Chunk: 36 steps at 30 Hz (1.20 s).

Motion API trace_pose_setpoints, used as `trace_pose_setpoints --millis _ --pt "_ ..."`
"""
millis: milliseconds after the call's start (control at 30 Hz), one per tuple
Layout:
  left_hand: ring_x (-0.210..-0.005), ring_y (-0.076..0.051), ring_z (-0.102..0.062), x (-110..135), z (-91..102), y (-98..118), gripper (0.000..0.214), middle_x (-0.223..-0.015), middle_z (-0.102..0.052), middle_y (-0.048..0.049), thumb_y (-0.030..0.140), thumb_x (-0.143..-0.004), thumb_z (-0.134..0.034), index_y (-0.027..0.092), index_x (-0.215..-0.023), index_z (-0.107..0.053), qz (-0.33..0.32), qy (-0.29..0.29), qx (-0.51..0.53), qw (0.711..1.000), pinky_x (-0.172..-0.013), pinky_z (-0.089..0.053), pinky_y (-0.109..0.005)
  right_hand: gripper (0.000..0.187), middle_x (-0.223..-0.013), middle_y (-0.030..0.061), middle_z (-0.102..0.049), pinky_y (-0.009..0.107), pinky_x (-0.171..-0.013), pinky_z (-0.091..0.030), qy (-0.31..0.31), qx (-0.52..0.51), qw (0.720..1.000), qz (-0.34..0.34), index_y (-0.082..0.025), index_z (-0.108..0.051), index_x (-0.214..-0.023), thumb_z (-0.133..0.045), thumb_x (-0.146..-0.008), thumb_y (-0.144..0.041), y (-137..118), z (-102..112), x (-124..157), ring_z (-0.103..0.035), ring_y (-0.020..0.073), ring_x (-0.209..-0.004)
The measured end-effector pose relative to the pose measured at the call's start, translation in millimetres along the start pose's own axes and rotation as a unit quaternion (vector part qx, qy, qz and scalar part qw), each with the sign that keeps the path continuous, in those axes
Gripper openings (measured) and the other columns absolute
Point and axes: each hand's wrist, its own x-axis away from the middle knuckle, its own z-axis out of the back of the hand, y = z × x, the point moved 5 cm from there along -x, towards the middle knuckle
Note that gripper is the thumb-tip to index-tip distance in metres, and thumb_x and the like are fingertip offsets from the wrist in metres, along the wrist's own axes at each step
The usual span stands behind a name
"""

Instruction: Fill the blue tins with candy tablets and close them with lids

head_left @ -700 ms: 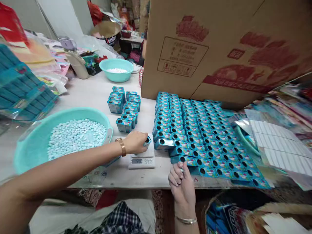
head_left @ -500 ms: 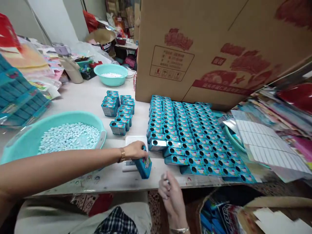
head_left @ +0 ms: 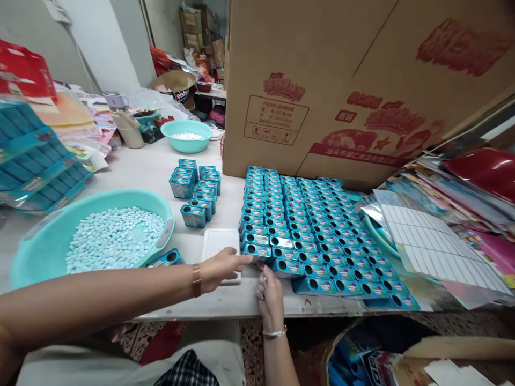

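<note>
Head view: your left hand reaches across the white table with its fingers stretched out flat and holding nothing, the fingertips touching the nearest blue tin at the front left corner of the big block of blue tins. Your right hand sits at the table edge just under that corner, fingers curled up against the front row; whether it pinches anything you cannot tell. Under your left palm lies the small white scale. Beside your forearm stands the teal basin of pale tablets, one tin lying against its rim. Behind the block rises a large cardboard box, and a smaller cluster of tins stands further left
</note>
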Motion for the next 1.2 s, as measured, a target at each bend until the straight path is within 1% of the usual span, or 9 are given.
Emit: trace_pose_setpoints --millis 100,167,267,433,567,767,1033,1100,1200 --pt "-0.123 -0.027 -0.052 33.5 42.3 6.5 0.068 -0.139 -0.05 -0.0165 0.047 -0.079 -0.063 0.015 -0.136 -0.042 -0.208 0.02 -0.226 0.951 -0.102 -0.045 -0.042 0.055 -0.049 -0.015 -0.026 0.015 -0.034 -0.011 0.001 -0.009 1.0 -0.012 -0.014 -0.061 -0.096 -0.078 -0.059 -0.05 7.3 -0.1 0.9 -0.014 0.0014 -0.038" --pt "-0.13 -0.029 -0.044 55.4 75.3 3.2 0.067 -0.14 -0.049 -0.0144 0.037 -0.08 -0.064 0.018 -0.139 -0.04 -0.317 0.124 -0.415 0.844 -0.112 -0.033 -0.048 0.058 -0.05 -0.0147 -0.027 0.014 -0.033 -0.011 0.003 -0.014 1.0 -0.02 -0.014 -0.061 -0.102 -0.078 -0.06 -0.049 13.5 2.6 8.0 -0.015 0.0016 -0.038" --pt "-0.129 -0.033 -0.044 69.2 111.3 -20.9 0.067 -0.129 -0.058 -0.0161 0.03 -0.08 -0.064 0.013 -0.14 -0.04 -0.304 0.254 -0.597 0.698 -0.115 -0.022 -0.054 0.058 -0.051 -0.0144 -0.025 0.014 -0.033 -0.013 -0.014 -0.004 0.999 -0.042 -0.013 -0.061 -0.107 -0.079 -0.062 -0.046 21.7 2.8 20.2 -0.016 0.0013 -0.039" --pt "-0.131 -0.032 -0.043 58.1 122.4 -58.0 0.067 -0.117 -0.063 -0.0181 0.025 -0.083 -0.057 0.005 -0.143 -0.033 -0.248 0.277 -0.684 0.627 -0.116 -0.018 -0.05 0.05 -0.052 -0.0132 -0.026 0.014 -0.033 -0.014 -0.078 0.025 0.995 -0.064 -0.012 -0.064 -0.099 -0.079 -0.066 -0.046 26.7 -23.0 32.3 -0.016 0.0005 -0.039" --pt "-0.127 -0.028 -0.048 62.7 123.7 -53.9 0.074 -0.113 -0.065 -0.0161 0.005 -0.078 -0.043 0.003 -0.147 -0.018 -0.279 0.29 -0.653 0.642 -0.116 -0.013 -0.052 0.044 -0.052 -0.0132 -0.026 0.014 -0.034 -0.013 -0.107 0.016 0.992 -0.066 -0.013 -0.063 -0.097 -0.078 -0.07 -0.044 26.3 -46.5 39.9 -0.015 0.0007 -0.039" --pt "-0.117 -0.027 -0.051 78.7 110.1 2.9 0.083 -0.117 -0.062 -0.0136 0.022 -0.083 -0.051 0.007 -0.151 -0.005 -0.375 0.293 -0.557 0.681 -0.117 -0.006 -0.052 0.03 -0.049 -0.0138 -0.023 0.015 -0.033 -0.011 -0.14 -0.097 0.977 -0.126 -0.017 -0.056 -0.081 -0.078 -0.07 -0.034 28.5 -57.6 47.3 -0.013 0.0016 -0.037" --pt "-0.115 -0.032 -0.055 -15.8 61.5 41.4 0.094 -0.111 -0.066 -0.0157 0.024 -0.072 -0.069 0.008 -0.149 -0.019 -0.369 0.167 -0.538 0.739 -0.117 -0.01 -0.051 0.028 -0.064 -0.0059 -0.049 0.021 -0.05 -0.046 -0.067 -0.119 0.99 -0.048 -0.021 -0.054 -0.079 -0.075 -0.073 -0.04 17.1 -59.2 51.8 -0.05 0.0075 -0.054" --pt "-0.13 -0.036 -0.043 -16.0 67.1 40.6 0.107 -0.134 -0.053 -0.0225 0.033 -0.067 -0.077 0.008 -0.15 -0.015 -0.386 0.17 -0.499 0.757 -0.117 -0.011 -0.053 0.023 -0.073 -0.0024 -0.057 0.027 -0.059 -0.052 -0.045 -0.096 0.994 -0.039 -0.022 -0.057 -0.083 -0.072 -0.076 -0.039 11.3 -57.6 56.6 -0.057 0.0114 -0.064" --pt "-0.145 -0.037 -0.017 18.5 101.9 35.1 0.12 -0.156 -0.021 -0.0225 0.053 -0.066 -0.078 0.013 -0.152 -0.003 -0.434 0.263 -0.385 0.771 -0.118 -0.013 -0.053 0.018 -0.084 -0.0005 -0.062 0.029 -0.07 -0.055 -0.008 -0.134 0.989 -0.057 -0.022 -0.061 -0.089 -0.071 -0.077 -0.031 0.8 -53.8 63.0 -0.062 0.0127 -0.076"
